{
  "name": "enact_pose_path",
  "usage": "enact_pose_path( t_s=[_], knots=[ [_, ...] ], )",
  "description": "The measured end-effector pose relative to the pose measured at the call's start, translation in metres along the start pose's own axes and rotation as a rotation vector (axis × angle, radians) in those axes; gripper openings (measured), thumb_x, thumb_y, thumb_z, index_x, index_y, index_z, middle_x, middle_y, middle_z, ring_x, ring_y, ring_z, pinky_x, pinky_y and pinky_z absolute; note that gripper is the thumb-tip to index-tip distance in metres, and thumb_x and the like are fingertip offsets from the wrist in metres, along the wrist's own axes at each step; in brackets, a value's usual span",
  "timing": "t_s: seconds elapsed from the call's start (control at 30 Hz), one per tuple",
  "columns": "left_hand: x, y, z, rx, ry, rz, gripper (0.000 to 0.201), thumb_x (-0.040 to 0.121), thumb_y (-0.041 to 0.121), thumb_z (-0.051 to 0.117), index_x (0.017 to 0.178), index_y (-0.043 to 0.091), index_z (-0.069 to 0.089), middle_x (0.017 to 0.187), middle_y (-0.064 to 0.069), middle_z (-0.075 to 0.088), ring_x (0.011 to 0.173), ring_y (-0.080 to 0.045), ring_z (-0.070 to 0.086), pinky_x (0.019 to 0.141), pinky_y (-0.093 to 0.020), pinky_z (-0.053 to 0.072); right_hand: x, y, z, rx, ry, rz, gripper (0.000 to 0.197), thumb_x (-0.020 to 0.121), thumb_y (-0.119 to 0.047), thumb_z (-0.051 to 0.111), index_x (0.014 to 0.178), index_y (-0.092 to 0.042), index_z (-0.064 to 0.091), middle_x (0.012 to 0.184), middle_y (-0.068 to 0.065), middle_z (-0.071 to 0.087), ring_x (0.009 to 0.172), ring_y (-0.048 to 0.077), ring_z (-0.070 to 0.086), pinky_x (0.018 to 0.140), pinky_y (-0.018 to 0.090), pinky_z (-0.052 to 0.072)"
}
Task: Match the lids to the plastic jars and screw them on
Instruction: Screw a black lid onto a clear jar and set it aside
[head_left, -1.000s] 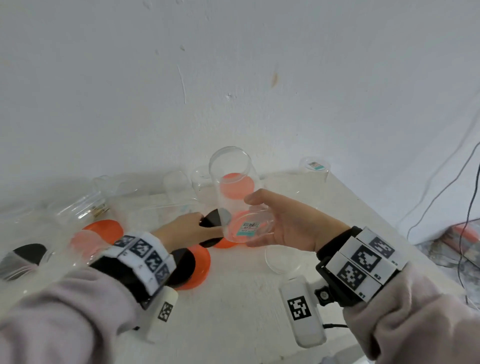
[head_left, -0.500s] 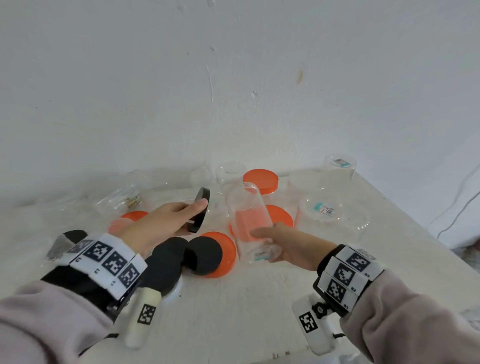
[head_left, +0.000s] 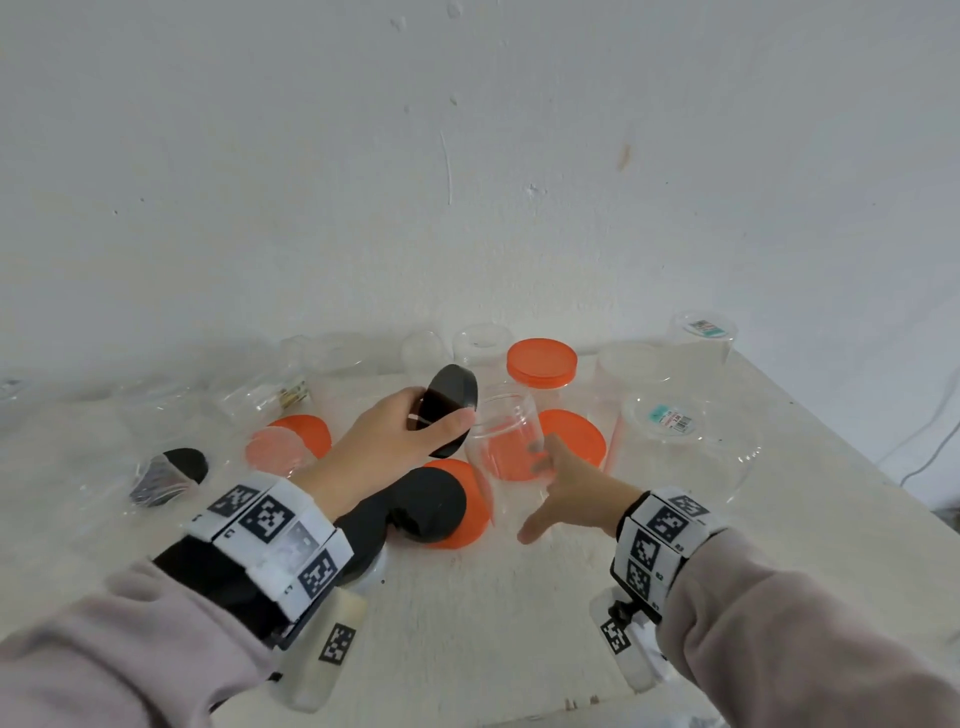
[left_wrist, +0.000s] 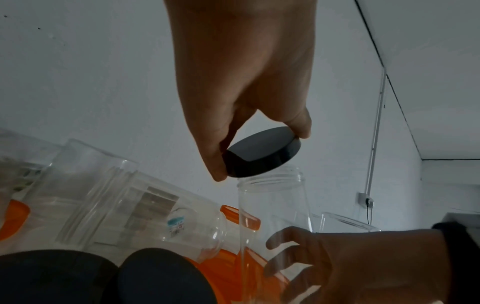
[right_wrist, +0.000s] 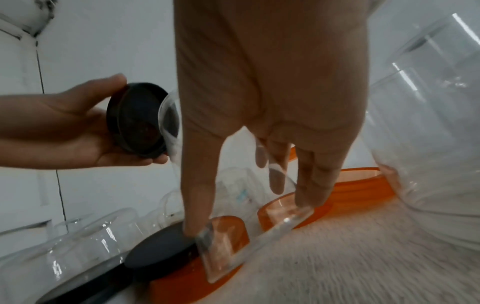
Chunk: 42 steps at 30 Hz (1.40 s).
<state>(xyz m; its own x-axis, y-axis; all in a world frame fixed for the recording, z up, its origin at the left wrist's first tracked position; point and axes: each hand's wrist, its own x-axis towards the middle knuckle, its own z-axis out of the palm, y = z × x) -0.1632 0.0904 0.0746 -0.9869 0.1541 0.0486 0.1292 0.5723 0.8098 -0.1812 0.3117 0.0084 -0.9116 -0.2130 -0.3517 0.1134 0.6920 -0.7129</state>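
Observation:
My left hand (head_left: 410, 436) grips a small black lid (head_left: 448, 410) by its rim, tilted, right beside the mouth of a clear plastic jar (head_left: 506, 441). My right hand (head_left: 558, 480) holds that jar low down, fingers wrapped round its base, on the white table (head_left: 493, 597). In the left wrist view the black lid (left_wrist: 262, 154) hangs just above the jar's threaded rim (left_wrist: 271, 179). In the right wrist view the lid's hollow underside (right_wrist: 139, 119) faces the jar mouth (right_wrist: 168, 115).
Two black lids (head_left: 431, 501) lie on an orange lid (head_left: 467, 514) near me. More orange lids (head_left: 576, 434) and several clear jars stand behind, one capped orange (head_left: 541, 361). A wide upturned jar (head_left: 680, 441) stands at right. The table's right edge is near.
The left hand carried the black lid rightward and up to the jar's mouth. The right hand slid lower on the jar, which now stands on the table.

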Motion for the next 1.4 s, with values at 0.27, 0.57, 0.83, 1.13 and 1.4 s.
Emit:
enact_pose_path(
  t_s=[0.27, 0.57, 0.83, 1.13, 1.4],
  knots=[
    [-0.002, 0.002, 0.014, 0.106, -0.053, 0.129, 0.062, 0.063, 0.076, 0.053, 0.1, 0.026, 0.062, 0.097, 0.015, 0.067, 0.09, 0.006, 0.06, 0.085, -0.019, 0.049, 0.005, 0.013, 0.003, -0.046, 0.004, 0.012, 0.116, 0.064, -0.015, 0.088, 0.149, -0.016, 0.009, 0.15, 0.006, 0.036, 0.135, 0.029, 0.039, 0.108, 0.04, 0.037],
    [0.006, 0.008, 0.031, 0.212, -0.09, 0.124, 0.051, 0.074, 0.058, 0.07, 0.103, 0.02, 0.054, 0.112, 0.0, 0.056, 0.107, -0.017, 0.054, 0.085, -0.028, 0.044, 0.003, 0.016, -0.013, 0.313, 0.047, -0.152, 0.112, 0.052, -0.024, 0.089, 0.141, -0.036, 0.021, 0.136, -0.009, 0.042, 0.127, 0.015, 0.04, 0.107, 0.038, 0.037],
    [0.016, 0.028, 0.05, 0.254, -0.081, 0.154, 0.086, 0.076, 0.053, 0.07, 0.144, 0.018, 0.03, 0.139, 0.003, 0.032, 0.111, -0.002, 0.029, 0.085, -0.016, 0.029, 0.009, 0.017, -0.006, 0.384, 0.121, -0.282, 0.093, 0.053, -0.023, 0.091, 0.121, -0.054, 0.036, 0.115, -0.031, 0.054, 0.112, -0.009, 0.05, 0.094, 0.024, 0.042],
    [0.031, 0.035, 0.065, 0.333, -0.139, 0.148, 0.095, 0.078, 0.052, 0.069, 0.151, 0.013, 0.023, 0.146, 0.002, 0.029, 0.136, -0.015, 0.027, 0.109, -0.029, 0.03, 0.01, 0.026, -0.004, 0.392, 0.125, -0.289, 0.1, 0.055, -0.03, 0.09, 0.132, -0.049, 0.029, 0.126, -0.026, 0.05, 0.117, -0.011, 0.044, 0.092, 0.017, 0.038],
    [0.037, 0.03, 0.066, 0.297, -0.142, 0.149, 0.094, 0.076, 0.056, 0.07, 0.149, 0.016, 0.027, 0.146, 0.005, 0.031, 0.134, -0.012, 0.03, 0.103, -0.023, 0.029, 0.01, 0.026, -0.005, 0.357, 0.121, -0.303, 0.1, 0.062, -0.025, 0.089, 0.134, -0.049, 0.026, 0.128, -0.025, 0.048, 0.116, -0.014, 0.043, 0.09, 0.015, 0.037]
  ],
)
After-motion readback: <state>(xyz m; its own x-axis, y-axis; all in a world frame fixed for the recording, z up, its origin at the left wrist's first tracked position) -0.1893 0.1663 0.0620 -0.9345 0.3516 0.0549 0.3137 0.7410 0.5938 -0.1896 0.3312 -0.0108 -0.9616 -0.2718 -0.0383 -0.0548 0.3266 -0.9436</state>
